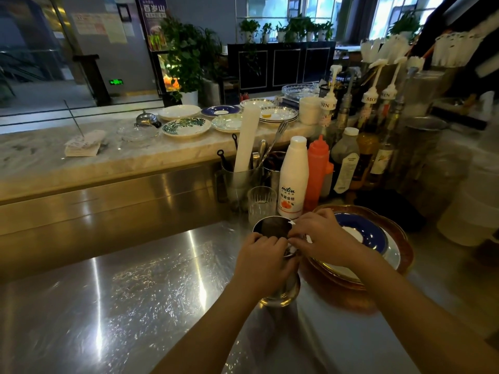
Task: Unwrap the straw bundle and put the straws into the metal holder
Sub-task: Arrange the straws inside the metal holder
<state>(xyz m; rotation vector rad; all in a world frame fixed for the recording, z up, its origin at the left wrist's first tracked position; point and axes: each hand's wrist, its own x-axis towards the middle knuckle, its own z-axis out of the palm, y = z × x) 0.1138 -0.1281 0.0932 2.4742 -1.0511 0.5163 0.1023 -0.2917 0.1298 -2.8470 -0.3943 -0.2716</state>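
Metal holder (272,228) is standing upright on the steel counter (135,292), long axis vertical, open mouth facing up and slightly away from the camera. Left hand (260,261) is wrapping around the holder's near side, fingers curled and closed on it just below the rim. Right hand (318,236) is reaching in from the right at the rim, fingertips pressed together on a small bit of white material (291,225); whether that is straw wrapping cannot be told. No straws are clearly showing inside the dark mouth. Just right of the holder, stacked plates (378,238) with a blue-rimmed one on top are sitting partly under the right wrist. Just behind, a ribbed glass (261,202), a white bottle (293,176) and a red squeeze bottle (317,168) are crowding the far side. A utensil cup (240,182) with a tall white roll is standing further back.
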